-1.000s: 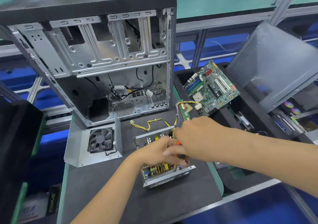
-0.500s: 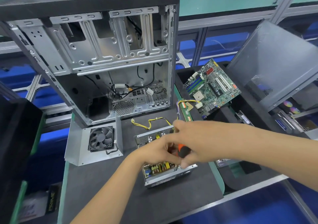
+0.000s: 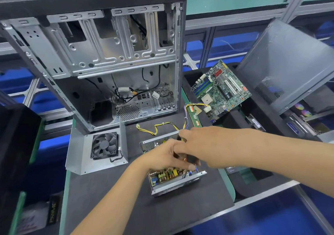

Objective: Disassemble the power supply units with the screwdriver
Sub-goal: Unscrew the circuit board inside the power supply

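An open power supply unit [image 3: 178, 184] lies on the black mat, its circuit board and yellow parts exposed. My right hand [image 3: 204, 144] reaches in from the right and grips a screwdriver [image 3: 190, 159] with a black and orange handle. The shaft slants down to the unit's near right edge. My left hand [image 3: 160, 156] lies on the unit's open top, its fingers bent down beside the handle. The fingertips are hidden under my right hand.
An empty computer case [image 3: 108, 63] stands behind the unit. A metal cover with a fan [image 3: 104, 145] lies to the left. Yellow-black cables [image 3: 155, 128] trail behind the unit. A motherboard [image 3: 222, 90], a memory stick [image 3: 196, 117] and a grey side panel [image 3: 289, 63] are at the right.
My right hand has turned the screwdriver, so less of the orange handle shows and the shaft now points at the unit's near right edge. My left hand has stayed on the unit.
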A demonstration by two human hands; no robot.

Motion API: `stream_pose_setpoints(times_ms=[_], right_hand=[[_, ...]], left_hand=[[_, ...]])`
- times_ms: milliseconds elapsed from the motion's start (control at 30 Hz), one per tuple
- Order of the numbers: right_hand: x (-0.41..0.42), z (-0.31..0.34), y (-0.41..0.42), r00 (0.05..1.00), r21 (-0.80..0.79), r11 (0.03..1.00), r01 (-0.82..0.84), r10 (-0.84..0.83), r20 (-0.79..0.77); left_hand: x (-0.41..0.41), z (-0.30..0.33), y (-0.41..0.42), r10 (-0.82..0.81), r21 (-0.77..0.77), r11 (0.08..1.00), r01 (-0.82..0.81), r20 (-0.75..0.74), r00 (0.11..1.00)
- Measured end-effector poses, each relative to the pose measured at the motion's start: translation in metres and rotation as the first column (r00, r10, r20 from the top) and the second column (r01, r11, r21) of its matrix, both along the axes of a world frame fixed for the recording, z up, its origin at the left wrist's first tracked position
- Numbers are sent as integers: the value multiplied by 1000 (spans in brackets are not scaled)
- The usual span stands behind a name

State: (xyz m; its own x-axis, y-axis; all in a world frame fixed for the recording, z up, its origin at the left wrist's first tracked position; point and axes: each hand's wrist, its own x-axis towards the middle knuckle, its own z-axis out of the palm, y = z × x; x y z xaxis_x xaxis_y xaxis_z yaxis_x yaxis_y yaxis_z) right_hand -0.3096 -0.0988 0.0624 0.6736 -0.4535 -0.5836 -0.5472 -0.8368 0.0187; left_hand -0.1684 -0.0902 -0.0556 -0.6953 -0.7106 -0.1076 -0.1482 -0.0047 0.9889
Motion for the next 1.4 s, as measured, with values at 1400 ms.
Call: stream_pose_setpoints(times_ms=[1400], right_hand=[[2,6,3,988,-268,963,24,-64,-142]], left_hand=[[-8,-2,5,-12,29,1000,13,-36,999]])
